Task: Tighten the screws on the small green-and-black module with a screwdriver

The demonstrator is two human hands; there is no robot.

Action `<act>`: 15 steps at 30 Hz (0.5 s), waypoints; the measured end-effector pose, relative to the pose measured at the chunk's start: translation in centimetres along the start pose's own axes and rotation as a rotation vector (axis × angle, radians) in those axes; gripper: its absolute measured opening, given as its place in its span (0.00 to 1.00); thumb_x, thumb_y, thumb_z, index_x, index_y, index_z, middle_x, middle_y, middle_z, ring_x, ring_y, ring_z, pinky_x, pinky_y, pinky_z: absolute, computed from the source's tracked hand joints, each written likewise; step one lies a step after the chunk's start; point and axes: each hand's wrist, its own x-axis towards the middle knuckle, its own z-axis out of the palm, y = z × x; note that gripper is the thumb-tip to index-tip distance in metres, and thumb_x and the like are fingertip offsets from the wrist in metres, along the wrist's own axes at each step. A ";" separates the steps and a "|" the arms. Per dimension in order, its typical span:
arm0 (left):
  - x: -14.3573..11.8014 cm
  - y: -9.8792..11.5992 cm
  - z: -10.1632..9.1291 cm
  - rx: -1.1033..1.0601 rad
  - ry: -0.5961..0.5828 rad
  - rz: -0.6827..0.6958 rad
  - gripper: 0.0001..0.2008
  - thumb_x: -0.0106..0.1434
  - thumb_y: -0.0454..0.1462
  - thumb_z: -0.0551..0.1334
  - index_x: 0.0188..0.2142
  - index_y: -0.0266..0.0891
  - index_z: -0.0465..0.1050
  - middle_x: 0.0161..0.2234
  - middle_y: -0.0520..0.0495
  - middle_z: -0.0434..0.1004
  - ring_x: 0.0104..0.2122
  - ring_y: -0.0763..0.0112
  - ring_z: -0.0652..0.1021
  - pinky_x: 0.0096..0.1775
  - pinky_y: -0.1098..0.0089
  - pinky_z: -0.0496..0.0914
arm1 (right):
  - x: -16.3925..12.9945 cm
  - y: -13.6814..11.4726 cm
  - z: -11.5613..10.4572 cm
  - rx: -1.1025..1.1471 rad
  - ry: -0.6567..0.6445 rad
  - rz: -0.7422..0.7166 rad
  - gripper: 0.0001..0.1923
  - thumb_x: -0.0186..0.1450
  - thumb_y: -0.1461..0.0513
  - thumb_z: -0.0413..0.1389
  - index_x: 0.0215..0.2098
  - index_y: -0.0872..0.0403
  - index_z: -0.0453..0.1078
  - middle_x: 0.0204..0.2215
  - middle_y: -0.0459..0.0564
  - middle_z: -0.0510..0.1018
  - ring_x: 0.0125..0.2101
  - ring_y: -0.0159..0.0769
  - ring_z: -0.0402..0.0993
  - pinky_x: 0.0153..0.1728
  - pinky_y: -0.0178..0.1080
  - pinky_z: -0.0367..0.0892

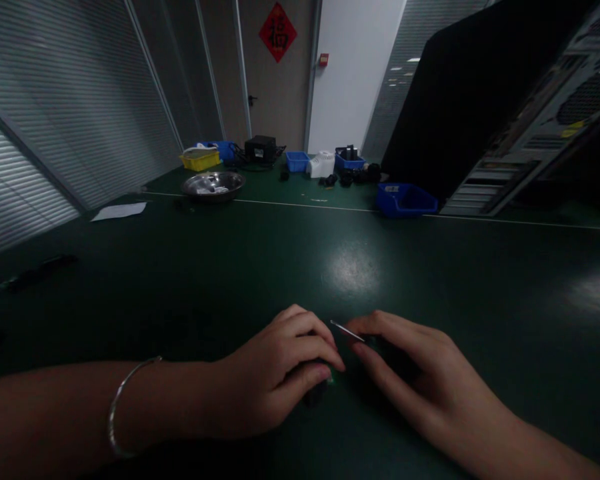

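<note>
Right hand point(415, 373), lower right: thumb and forefinger pinching slim metal tool point(348, 331), lower centre. Left hand point(285, 373), alongside: fingers curled over small dark part point(316, 395), grip unclear. Loose pinch could drop tool.

- A wide dark green table point(260, 250); a thin pale line crosses it near the far end.
- On the left part lies a sheet of paper point(120, 211), and nearer, a long dark object point(39, 272), too dim to recognise.
- A round metal bowl point(215, 195), with some whitish pieces inside.
- Behind the bowl, a yellow basket point(203, 163) and a black box point(261, 149) with cables.
- Further to the right, a small blue basket point(298, 165) just beside a white plastic object point(322, 164).
- A blue bin point(395, 205), near a big black computer case point(440, 100).
- At the back, a door point(280, 100) bearing a red paper diamond point(279, 32).
- On the left side, window blinds point(70, 80).
</note>
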 end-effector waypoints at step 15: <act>0.4 0.6 -0.3 0.490 -0.009 -0.044 0.29 0.55 0.61 0.59 0.37 0.36 0.70 0.34 0.44 0.71 0.33 0.62 0.67 0.35 0.63 0.58 | -0.6 0.6 1.3 -0.131 -0.157 0.024 0.10 0.63 0.68 0.56 0.41 0.49 0.64 0.34 0.44 0.76 0.32 0.35 0.73 0.30 0.37 0.67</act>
